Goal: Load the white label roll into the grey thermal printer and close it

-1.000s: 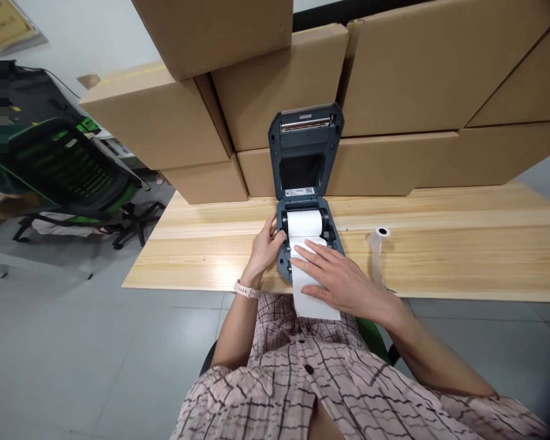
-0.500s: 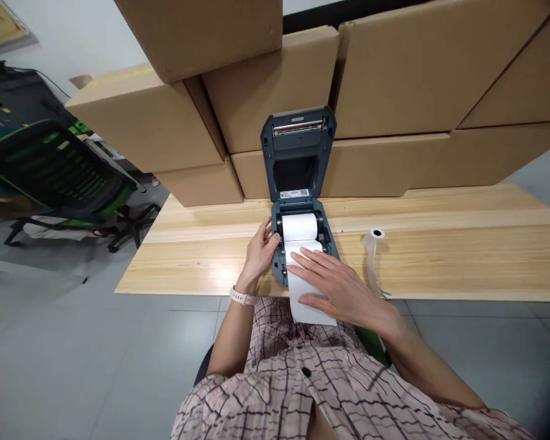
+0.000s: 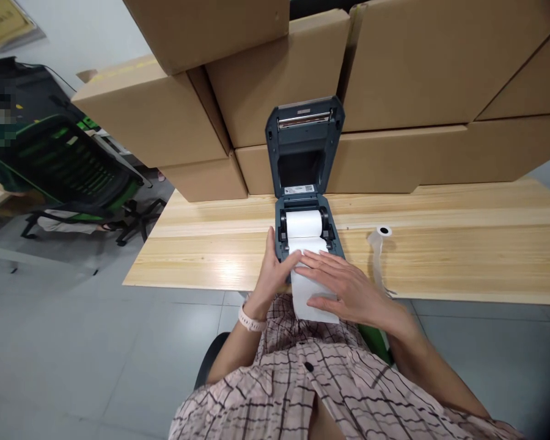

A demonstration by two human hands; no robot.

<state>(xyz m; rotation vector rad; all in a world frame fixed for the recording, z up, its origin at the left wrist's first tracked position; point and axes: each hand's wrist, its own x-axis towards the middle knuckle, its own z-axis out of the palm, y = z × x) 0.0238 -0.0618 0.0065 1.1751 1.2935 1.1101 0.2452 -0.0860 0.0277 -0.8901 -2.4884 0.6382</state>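
A dark grey label printer [image 3: 302,165] stands on the wooden table with its lid raised. A white paper roll [image 3: 304,224] sits inside, and its strip [image 3: 312,299] runs out over the front and past the table edge. My right hand [image 3: 343,284] lies flat on the strip, fingers stretched out. At the printer's left front side is my left hand [image 3: 274,269], fingers extended upward along the side and thumb reaching over to the strip near my right fingertips.
Cardboard boxes [image 3: 394,67] are stacked behind the printer. A small roll with a loose curling strip [image 3: 378,260] lies on the table [image 3: 462,244] to the right. An office chair [image 3: 73,171] and part of a person are at the left.
My left hand has shifted toward the front of the printer, its thumb now over the paper strip. My right hand stays on the strip. The view has shifted slightly.
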